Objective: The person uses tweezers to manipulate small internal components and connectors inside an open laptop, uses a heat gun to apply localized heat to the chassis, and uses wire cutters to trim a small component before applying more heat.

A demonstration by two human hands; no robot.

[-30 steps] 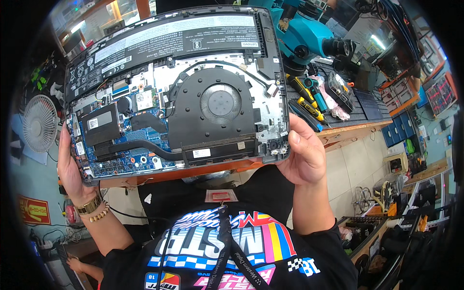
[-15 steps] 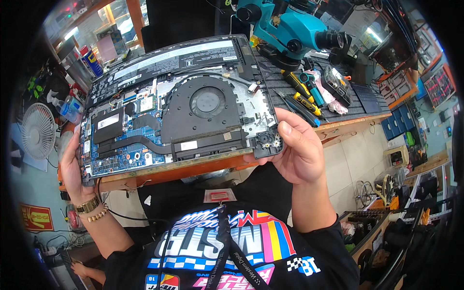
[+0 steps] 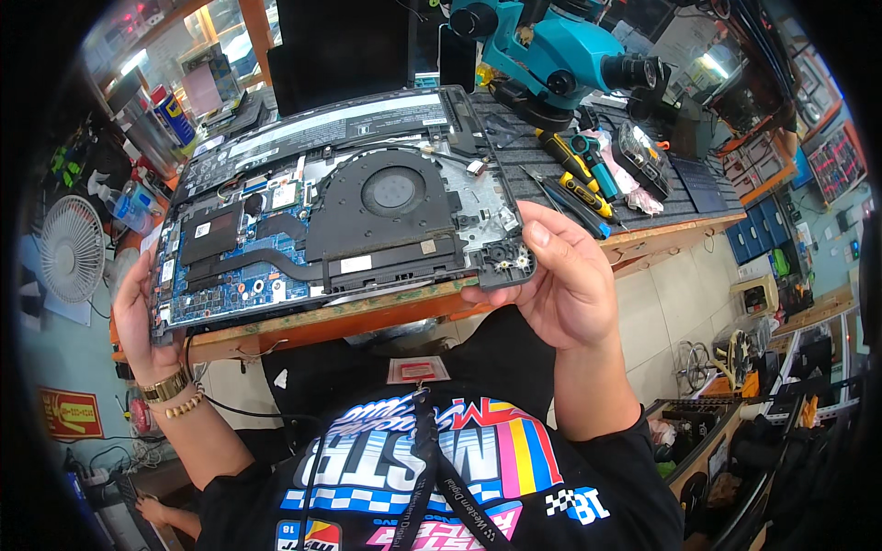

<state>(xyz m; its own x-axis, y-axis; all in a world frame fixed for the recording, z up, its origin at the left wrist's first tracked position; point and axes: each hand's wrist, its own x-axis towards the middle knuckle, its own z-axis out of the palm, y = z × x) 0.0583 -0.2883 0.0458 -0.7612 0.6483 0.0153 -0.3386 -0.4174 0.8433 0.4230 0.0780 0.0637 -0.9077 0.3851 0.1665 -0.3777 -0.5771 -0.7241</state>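
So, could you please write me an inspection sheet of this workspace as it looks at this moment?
Surface: wooden workbench with a dark ribbed mat on its right part.
Job's things: opened laptop, bottom cover off, with the fan, heat pipe, blue board and long battery exposed.
Clutter: screwdrivers and tweezers on the mat; spray can at far left.
Grips: left hand holds the laptop's left edge; right hand holds its right near corner.
Cables: black cable hangs below the bench near the left wrist.
Surroundings: teal microscope behind the laptop; small white fan at left; parts drawers at right.
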